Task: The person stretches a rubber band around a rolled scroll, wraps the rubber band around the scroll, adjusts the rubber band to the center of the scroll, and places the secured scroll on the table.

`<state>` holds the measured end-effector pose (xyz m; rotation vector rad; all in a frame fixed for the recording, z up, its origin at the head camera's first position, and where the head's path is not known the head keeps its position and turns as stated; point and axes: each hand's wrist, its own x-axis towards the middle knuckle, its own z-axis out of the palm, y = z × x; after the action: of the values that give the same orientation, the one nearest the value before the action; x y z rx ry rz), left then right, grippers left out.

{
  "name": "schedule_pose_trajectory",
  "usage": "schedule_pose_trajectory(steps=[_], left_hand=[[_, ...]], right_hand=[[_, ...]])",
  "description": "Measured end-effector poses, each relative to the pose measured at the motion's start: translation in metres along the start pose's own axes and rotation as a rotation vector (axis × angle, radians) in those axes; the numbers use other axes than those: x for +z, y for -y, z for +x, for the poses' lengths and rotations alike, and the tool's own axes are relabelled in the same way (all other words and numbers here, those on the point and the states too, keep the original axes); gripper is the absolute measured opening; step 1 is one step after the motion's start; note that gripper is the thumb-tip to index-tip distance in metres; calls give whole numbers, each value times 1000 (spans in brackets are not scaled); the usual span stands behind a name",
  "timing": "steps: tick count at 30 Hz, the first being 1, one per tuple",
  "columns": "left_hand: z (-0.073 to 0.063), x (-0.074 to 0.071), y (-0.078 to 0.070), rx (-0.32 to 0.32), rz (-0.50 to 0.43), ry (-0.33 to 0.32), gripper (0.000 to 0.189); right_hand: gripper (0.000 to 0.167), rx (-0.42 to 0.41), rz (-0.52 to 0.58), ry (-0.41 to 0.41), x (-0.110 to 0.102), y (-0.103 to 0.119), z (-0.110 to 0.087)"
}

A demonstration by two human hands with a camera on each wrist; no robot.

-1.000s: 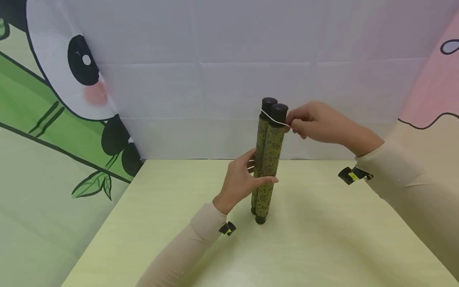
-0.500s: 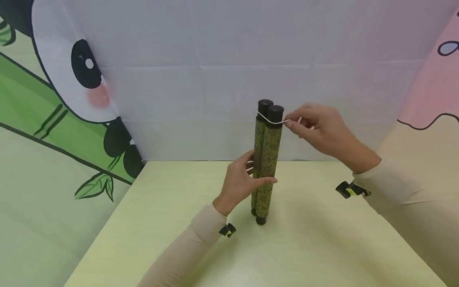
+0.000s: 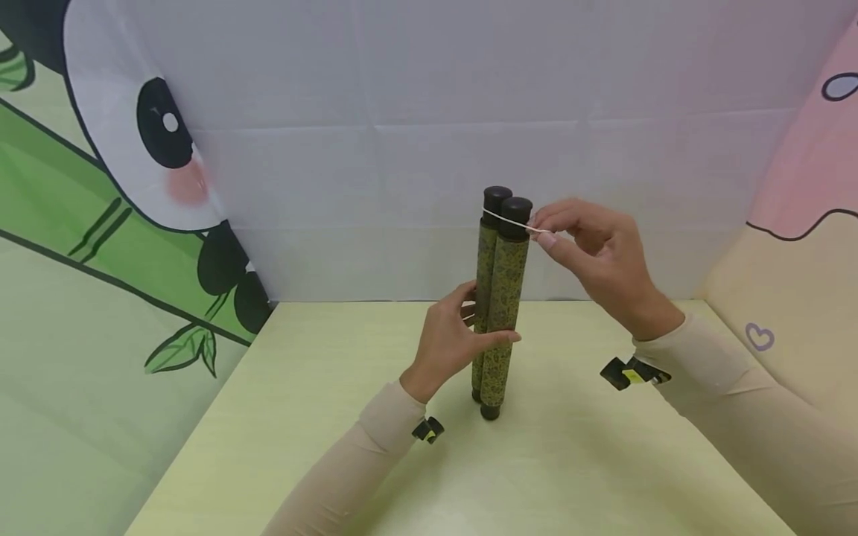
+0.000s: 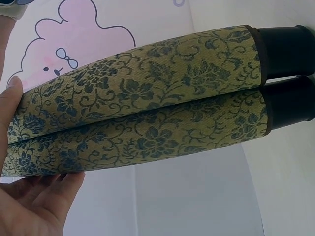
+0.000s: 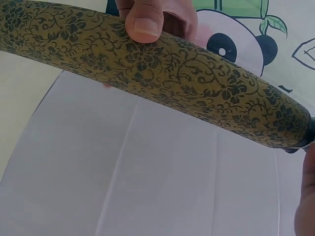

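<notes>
Two rolls of a brocade scroll (image 3: 506, 290) stand side by side, nearly upright, with black end knobs (image 3: 516, 207) at the top. Olive cloth with dark floral vines covers both rolls in the left wrist view. My left hand (image 3: 445, 339) grips the pair below mid-height, thumb across the front and fingers behind. A thin white cord (image 3: 504, 219) runs across the black top ends. My right hand (image 3: 599, 249) pinches the cord's right end between thumb and forefinger, close beside the knobs. In the right wrist view only part of this hand (image 5: 307, 196) shows.
Beneath the scroll lies a pale yellow table (image 3: 322, 417). A white backdrop (image 3: 375, 171) rises behind it. Cartoon-printed panels flank it, a panda panel (image 3: 167, 134) at left and a pink figure (image 3: 804, 156) at right.
My right wrist has dropped and swung left while the fingertips stay by the knobs. The cord between them has shifted slightly. My left hand keeps its hold on the scroll.
</notes>
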<state>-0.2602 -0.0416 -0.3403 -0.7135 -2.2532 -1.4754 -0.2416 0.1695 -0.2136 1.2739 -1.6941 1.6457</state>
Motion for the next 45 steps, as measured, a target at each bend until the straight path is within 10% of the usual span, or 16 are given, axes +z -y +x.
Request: schedule_pose_trajectory(steps=[5,12,19,35,45], left_hand=[[2,1,-4,1,82,5,84],[5,4,-8,31,255,-45,73],[-1,2,-9,-13,239,-82,73],[-12,12,-17,-100,314,-100,92],[-9,-18,-4,79,-57,102,54]], right_hand=[[13,-94,-102,68,5,3,-1],[14,-257,-566,138,11,3,-9],[9,-292,-794,118,21,-6,-14],[40,-271,-728,-107,35,-48,-27],[41,-299,-695,-95,39,-53,-25]])
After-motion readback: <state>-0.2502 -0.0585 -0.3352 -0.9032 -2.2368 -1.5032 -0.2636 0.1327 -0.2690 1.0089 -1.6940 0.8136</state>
